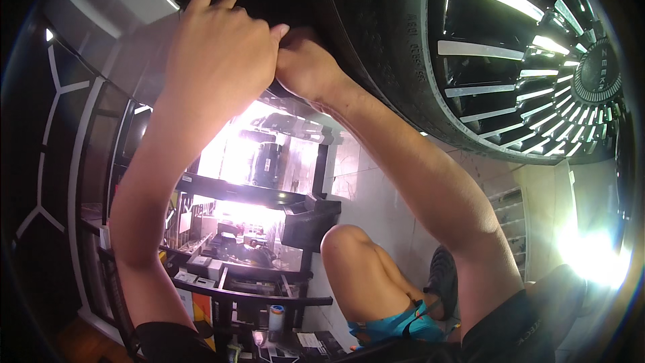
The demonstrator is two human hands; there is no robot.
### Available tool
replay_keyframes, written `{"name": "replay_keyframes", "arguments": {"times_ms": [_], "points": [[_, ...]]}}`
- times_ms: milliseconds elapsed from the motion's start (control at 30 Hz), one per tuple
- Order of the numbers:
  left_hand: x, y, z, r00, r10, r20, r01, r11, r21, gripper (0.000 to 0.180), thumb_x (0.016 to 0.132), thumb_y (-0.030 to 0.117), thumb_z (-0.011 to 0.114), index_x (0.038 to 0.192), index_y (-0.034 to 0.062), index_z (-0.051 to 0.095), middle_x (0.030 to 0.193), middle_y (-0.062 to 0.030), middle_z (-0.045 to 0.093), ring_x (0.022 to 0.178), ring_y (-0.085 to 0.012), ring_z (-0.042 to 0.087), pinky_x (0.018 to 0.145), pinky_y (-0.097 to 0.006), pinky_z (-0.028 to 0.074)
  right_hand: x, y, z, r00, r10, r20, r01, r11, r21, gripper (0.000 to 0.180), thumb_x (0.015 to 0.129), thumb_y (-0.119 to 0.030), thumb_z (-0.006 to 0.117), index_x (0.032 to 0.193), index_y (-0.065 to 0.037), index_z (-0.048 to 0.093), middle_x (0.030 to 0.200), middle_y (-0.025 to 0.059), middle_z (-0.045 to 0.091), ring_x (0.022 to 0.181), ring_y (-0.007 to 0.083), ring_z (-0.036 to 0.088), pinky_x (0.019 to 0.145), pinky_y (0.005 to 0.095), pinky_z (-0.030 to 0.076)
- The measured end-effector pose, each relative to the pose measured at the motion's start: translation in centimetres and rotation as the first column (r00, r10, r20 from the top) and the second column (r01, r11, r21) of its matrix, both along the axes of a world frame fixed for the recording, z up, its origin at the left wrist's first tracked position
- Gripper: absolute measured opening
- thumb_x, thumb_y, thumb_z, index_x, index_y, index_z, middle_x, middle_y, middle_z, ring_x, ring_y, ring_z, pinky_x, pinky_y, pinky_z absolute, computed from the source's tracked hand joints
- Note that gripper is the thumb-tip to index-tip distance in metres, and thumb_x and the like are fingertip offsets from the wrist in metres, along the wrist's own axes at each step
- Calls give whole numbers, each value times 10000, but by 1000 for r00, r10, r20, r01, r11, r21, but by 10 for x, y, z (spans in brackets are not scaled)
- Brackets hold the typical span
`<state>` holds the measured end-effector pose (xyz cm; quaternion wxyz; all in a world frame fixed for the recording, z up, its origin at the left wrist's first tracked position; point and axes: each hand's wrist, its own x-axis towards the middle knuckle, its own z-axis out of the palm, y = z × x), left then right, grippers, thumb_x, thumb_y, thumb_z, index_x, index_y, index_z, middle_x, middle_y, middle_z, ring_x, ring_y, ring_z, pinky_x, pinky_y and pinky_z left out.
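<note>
So both hands were up at the top of the view, beside a big black tyre [383, 33] that sat upper right on its spoked wheel [480, 49]. The left hand [225, 50] had its index finger stretched out, another finger curled more, and its palm turned away, so I couldn't tell if it had anything. The right hand [306, 67] was bent in, half lost in the dark, and overlapped the left thumb in the view; no clue whether it was clamped on something or touching the rubber.

Handling-wise, my guess was that the tyre and wheel together were seriously heavy and stiff, with grippy rubber that gives a bit and slicker bright spokes [516, 73] that might scuff. If you had to grab it, I'd have gone for the tread with both palms, wide apart, not the spokes.

As for direction, it was round, so no real long axis. The spoked face and hub cap [600, 70] looked off to the right, the tread faced left toward the hands, and the axle line ran roughly sideways.
</note>
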<state>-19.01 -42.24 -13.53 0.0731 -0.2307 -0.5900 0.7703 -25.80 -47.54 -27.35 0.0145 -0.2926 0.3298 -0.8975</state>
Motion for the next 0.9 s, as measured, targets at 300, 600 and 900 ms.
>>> {"name": "replay_keyframes", "arguments": {"times_ms": [300,600,900], "points": [[-33,26,3,910,413,36,-414,903,111,175,864,106,642,813,7,776,874,-224,745,930,-374,738,870,-458,582,-5,-17,3,999,-11,42,15,995,-99,602,926,-472,591,1188,56,713,1229,298,694,1196,418,655,1021,424,507],[-56,24,-6,782,622,38,-621,774,125,228,824,112,592,872,12,791,913,-233,739,875,-400,737,814,-492,577,5,-18,0,993,96,72,-81,980,-182,449,928,-346,576,1136,17,738,1159,286,716,1146,414,674,982,436,515],[-63,31,-1,720,691,-55,-691,722,32,266,829,106,561,941,13,784,990,-256,729,937,-404,732,854,-478,568,22,-1,-6,979,-159,131,182,965,-189,438,932,-360,684,1207,-20,714,1098,246,743,1058,356,722,938,420,534]]}}
